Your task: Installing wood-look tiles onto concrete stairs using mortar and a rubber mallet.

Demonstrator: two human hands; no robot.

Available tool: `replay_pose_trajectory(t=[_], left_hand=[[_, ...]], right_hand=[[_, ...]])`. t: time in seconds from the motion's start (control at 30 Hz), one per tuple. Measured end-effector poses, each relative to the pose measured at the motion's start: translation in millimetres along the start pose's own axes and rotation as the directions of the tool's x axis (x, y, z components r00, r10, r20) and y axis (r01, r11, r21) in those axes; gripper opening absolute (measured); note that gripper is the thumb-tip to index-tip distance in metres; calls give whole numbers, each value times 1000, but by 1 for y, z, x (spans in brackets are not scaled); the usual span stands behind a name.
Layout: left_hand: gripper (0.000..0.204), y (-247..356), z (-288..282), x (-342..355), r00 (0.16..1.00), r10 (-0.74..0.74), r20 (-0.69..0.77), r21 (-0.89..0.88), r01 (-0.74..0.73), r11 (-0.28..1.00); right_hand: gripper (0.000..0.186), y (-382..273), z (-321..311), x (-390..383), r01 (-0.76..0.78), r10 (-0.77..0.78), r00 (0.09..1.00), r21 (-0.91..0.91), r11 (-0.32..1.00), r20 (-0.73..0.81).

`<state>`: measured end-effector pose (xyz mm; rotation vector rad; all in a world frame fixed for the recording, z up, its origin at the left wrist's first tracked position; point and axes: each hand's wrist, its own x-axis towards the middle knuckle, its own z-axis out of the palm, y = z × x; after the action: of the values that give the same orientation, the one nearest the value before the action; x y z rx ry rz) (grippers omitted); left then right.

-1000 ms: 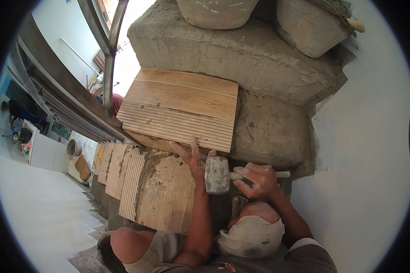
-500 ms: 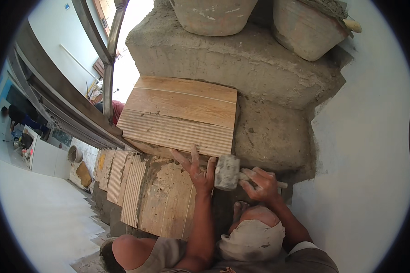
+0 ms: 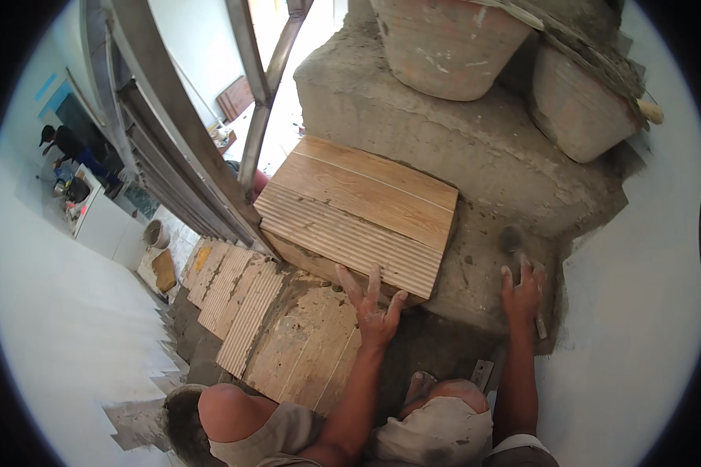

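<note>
My left hand (image 3: pixel 378 317) has its fingers spread against the front edge of the ribbed tile strip (image 3: pixel 350 237), which edges a step covered with wood-look tiles (image 3: pixel 370 175). It grips nothing. On the bare cement part of that step, to the right, a mallet (image 3: pixel 511 240) lies with its handle pointing toward me. My right hand (image 3: pixel 523 296) is over the handle with its fingers stretched and apart. The hand hides part of the handle; whether it touches it is hard to tell.
Mortar tubs (image 3: pixel 452 50) stand on the rough step above. A metal railing (image 3: pixel 187 124) rises at the left. Lower tiled steps (image 3: pixel 296 335) descend leftward. A white wall (image 3: pixel 639 311) borders the right. A person (image 3: pixel 78 156) works far left. A metal bar (image 3: pixel 482 375) lies near my foot.
My right hand has moved right and away from me, setting the mallet down on the cement and loosening its fingers. My left hand stays at the tile edge. The view has shifted.
</note>
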<state>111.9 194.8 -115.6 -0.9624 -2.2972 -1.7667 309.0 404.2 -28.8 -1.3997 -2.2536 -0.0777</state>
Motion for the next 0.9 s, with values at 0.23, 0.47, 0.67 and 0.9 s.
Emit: replay_pose_trajectory(t=[0.23, 0.47, 0.67, 0.9], left_hand=[[107, 2, 1, 1, 997, -13, -79, -21, 11, 1000], [140, 8, 1, 6, 993, -105, -45, -25, 104, 994], [146, 7, 2, 2, 990, -136, -26, -43, 135, 990], [141, 4, 9, 1, 996, -81, -44, -35, 79, 996]], right_hand=[[58, 21, 37, -6, 22, -19, 988, 13, 1000, -154], [56, 16, 34, -7, 22, 3, 981, 128, 992, -193], [48, 22, 35, -9, 33, 17, 969, 201, 979, -245], [34, 27, 35, -10, 103, -19, 962, 298, 949, -274]])
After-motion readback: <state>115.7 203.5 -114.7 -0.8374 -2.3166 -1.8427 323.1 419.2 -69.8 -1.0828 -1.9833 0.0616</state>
